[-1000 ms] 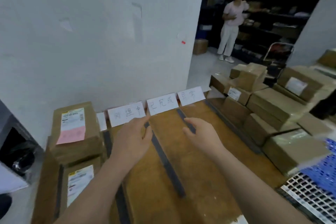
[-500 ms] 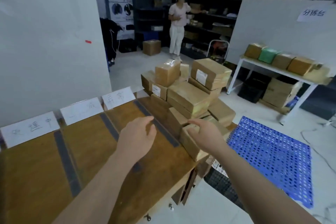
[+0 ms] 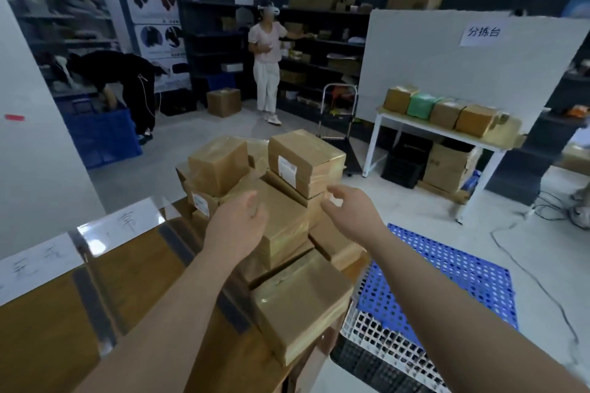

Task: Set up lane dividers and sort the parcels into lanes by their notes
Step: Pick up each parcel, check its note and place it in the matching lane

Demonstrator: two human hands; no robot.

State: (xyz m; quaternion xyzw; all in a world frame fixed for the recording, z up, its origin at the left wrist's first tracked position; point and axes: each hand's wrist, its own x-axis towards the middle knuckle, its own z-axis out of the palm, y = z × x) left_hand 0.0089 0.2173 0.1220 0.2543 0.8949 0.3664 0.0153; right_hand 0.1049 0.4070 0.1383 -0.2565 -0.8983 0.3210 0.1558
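A heap of brown taped parcels (image 3: 287, 226) is stacked at the right end of the wooden table (image 3: 44, 322). My left hand (image 3: 238, 226) and my right hand (image 3: 351, 210) both hover open above the heap, holding nothing. Dark tape strips (image 3: 92, 306) divide the tabletop into lanes, a second strip (image 3: 178, 246) further right. White handwritten note cards (image 3: 121, 223) stand along the table's far edge. The top parcel (image 3: 306, 163) carries a white label.
A blue perforated pallet (image 3: 447, 284) and a white grid crate (image 3: 383, 348) lie on the floor to the right. A white table (image 3: 447, 134) with several boxes stands by a white partition. Two people stand near the dark shelves; a blue crate (image 3: 102, 134) sits left.
My view has swung right from the lanes and note cards to the parcel heap. Both hands have moved from over the tabletop to above the stacked parcels.
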